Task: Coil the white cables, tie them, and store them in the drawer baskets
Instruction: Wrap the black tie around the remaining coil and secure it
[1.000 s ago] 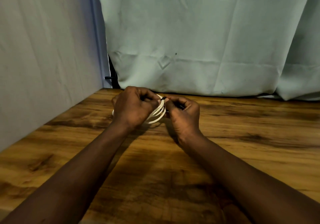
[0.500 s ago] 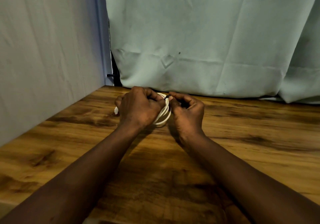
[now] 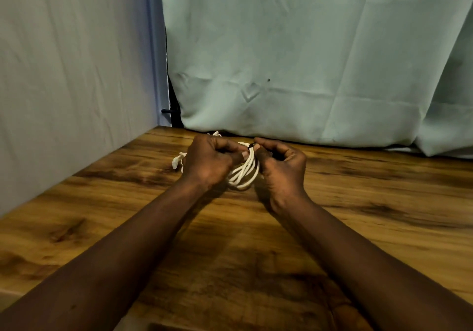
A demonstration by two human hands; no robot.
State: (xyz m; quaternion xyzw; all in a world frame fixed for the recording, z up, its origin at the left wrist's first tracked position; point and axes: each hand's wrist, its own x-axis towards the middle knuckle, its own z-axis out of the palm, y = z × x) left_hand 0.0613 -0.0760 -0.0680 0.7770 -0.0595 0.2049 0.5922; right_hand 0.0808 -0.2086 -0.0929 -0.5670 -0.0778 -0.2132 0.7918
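Head view: two bare forearms reach forward over a wooden table (image 3: 371, 215). The left hand (image 3: 207, 163) has its grip curled round a coiled white cable (image 3: 244, 174), held near the table's far edge. The right hand (image 3: 281, 166) pinches a small black tie (image 3: 250, 146) at the coil's top. To tie well, the loops probably need bunching tight and the tie cinching snugly, or they may spring apart. A loose cable end (image 3: 178, 161) sticks out to the left. Pale curtains (image 3: 307, 61) hang behind.

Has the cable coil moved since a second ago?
No, not noticeably: the white cable coil stays just short of the table's back edge, below the curtain.
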